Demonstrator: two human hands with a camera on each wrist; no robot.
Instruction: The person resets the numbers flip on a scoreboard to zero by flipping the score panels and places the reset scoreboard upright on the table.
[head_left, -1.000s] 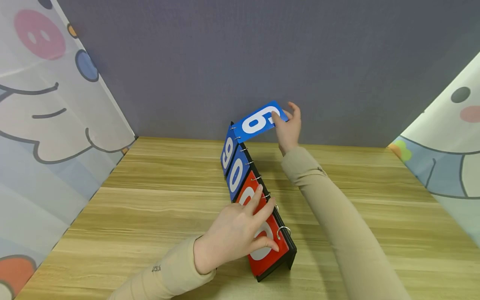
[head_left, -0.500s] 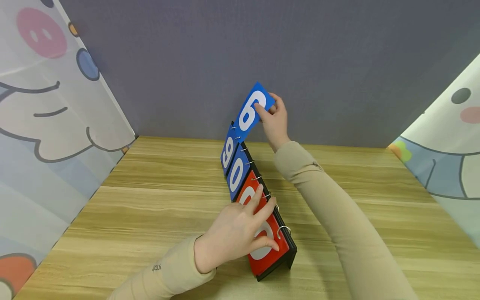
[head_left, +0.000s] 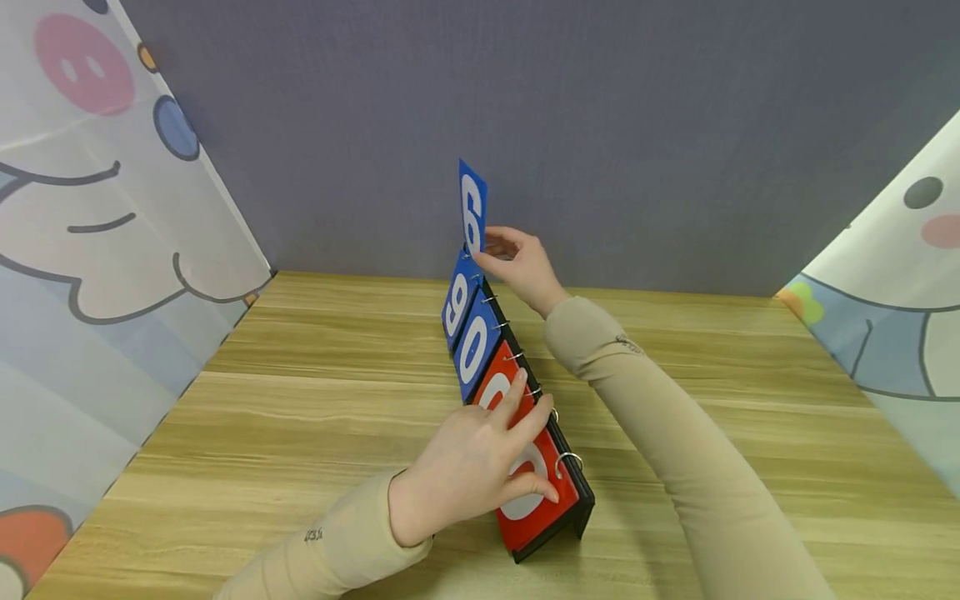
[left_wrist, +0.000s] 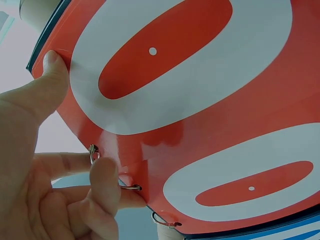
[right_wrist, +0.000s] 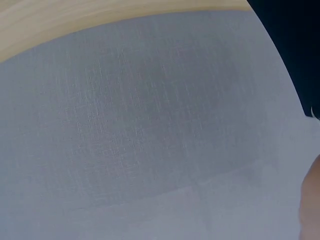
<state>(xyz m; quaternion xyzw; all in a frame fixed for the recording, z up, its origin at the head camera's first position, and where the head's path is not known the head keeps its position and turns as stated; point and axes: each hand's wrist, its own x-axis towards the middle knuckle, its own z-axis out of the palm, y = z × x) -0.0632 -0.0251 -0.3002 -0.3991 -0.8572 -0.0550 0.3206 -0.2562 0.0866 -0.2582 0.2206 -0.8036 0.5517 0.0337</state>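
A flip scoreboard (head_left: 487, 367) stands tilted on the wooden table, with red 0 cards near and blue 0 and 9-like cards far. My left hand (head_left: 472, 458) rests on the red end. In the left wrist view the thumb (left_wrist: 52, 75) touches a red card (left_wrist: 150, 115), and other fingers reach its top edge by the rings. A blue 6 card (head_left: 472, 208) stands nearly upright, edge-on, at the far end. My right hand (head_left: 528, 267) is low beside it, thumb tip at its lower edge, fingers bent behind. In the right wrist view most of this hand is hidden.
A grey fabric panel (head_left: 637, 150) rises close behind the scoreboard. Printed cartoon sheets hang at the left (head_left: 150, 167) and right (head_left: 900, 333). Wooden tabletop (head_left: 322, 367) lies on both sides of the scoreboard.
The blue 6 card has swung from leaning right to nearly upright. My right hand first rose with it, then slid down from its outer end toward the rings. My left hand keeps its place.
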